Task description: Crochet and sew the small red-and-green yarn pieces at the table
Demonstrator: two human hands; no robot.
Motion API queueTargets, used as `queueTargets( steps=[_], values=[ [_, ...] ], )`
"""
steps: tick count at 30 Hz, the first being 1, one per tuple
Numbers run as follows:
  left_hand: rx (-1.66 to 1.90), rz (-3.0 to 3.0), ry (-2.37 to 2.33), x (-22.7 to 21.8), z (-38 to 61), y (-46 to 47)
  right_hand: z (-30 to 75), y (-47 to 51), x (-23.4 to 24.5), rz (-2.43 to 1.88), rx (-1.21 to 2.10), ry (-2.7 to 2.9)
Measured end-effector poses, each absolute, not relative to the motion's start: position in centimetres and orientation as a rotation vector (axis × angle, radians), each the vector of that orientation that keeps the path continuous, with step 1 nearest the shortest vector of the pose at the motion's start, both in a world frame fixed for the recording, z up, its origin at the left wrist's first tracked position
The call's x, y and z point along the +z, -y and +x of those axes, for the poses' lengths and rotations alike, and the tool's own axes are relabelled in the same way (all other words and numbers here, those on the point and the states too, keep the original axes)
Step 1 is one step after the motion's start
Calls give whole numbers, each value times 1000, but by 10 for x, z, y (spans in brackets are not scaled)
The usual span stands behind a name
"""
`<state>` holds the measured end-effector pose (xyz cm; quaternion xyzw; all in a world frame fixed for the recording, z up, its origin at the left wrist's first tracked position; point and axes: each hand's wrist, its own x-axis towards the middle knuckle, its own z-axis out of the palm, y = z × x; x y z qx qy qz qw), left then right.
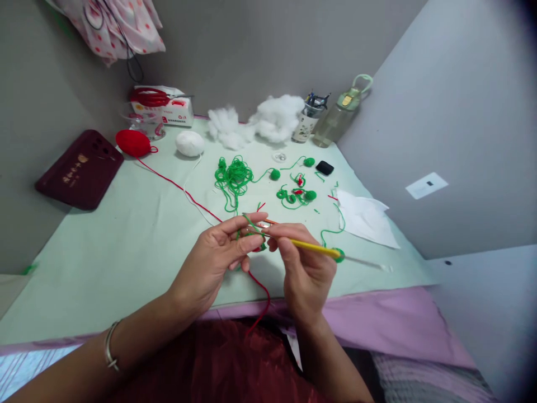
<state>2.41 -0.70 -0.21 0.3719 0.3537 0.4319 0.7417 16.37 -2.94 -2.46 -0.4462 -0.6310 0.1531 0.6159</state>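
My left hand (pixel 218 254) is closed in a pinch on a small green crochet piece (pixel 251 238) with green yarn looped over its fingers. My right hand (pixel 304 263) is closed on a yellow-handled crochet hook (pixel 314 248), its tip pointing into the piece. A red yarn strand (pixel 180 187) runs from the red yarn ball (pixel 133 143) across the pale green table (pixel 126 240) to my hands and hangs toward my lap.
A tangle of green yarn (pixel 232 176) and small green crocheted pieces (pixel 300 193) lie mid-table. White yarn ball (pixel 189 143), stuffing (pixel 272 117), pen cup (pixel 309 120), water bottle (pixel 342 112), tissue box (pixel 168 109) stand behind. A dark red case (pixel 79 170) lies left, white paper (pixel 364 215) right.
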Motion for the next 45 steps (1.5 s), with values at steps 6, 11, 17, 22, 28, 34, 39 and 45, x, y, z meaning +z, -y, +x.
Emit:
queueTargets(
  steps=[6,11,17,22,28,34,39,45],
  values=[
    [852,597,-647,-5,21,-1,172,33,-23,-1013,156,1506],
    [1014,688,-713,-1,24,3,170,29,-20,-1000,375,1395],
    [857,625,-646,-5,24,3,169,28,-27,-1014,154,1397],
    [917,769,-717,-3,21,2,173,25,-17,-912,585,1226],
    [928,805,-813,-2,25,4,169,27,-21,-982,424,1472],
    [871,676,-699,-4,27,2,164,33,-34,-1029,-196,1727],
    [804,592,-637,-3,21,0,168,32,-27,-933,96,1487],
    [852,684,-733,-3,17,1,179,28,-20,-888,644,1152]
  ],
)
